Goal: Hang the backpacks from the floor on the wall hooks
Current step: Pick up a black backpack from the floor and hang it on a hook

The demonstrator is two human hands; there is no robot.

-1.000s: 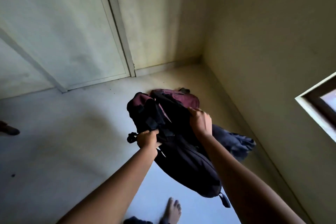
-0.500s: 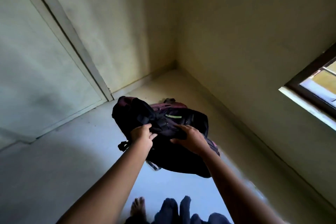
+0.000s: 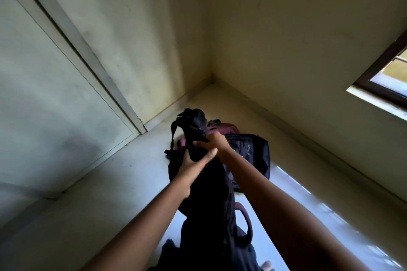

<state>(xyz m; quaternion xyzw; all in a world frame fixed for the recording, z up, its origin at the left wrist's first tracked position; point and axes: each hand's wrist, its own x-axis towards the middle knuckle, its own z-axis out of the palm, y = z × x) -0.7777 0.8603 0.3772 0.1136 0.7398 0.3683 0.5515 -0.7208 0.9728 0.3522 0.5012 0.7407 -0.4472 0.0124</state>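
A black backpack (image 3: 207, 200) hangs lifted off the floor in front of me, its top handle and straps sticking up. My left hand (image 3: 193, 167) grips its upper left side. My right hand (image 3: 217, 142) is closed on the strap near its top. Behind it on the floor lie a dark navy backpack (image 3: 253, 154) with a small green mark and a maroon backpack (image 3: 224, 127) in the room's corner. No wall hooks are in view.
A pale door (image 3: 55, 94) with its frame fills the left wall. A dark-framed window (image 3: 383, 81) sits low on the right wall. My bare toes (image 3: 267, 265) and dark trouser legs show at the bottom, on the glossy floor (image 3: 110, 182).
The black backpack has come up off the pile toward me and now hangs upright. Both hands shifted to its top. The view tilted up, and the navy backpack is uncovered behind.
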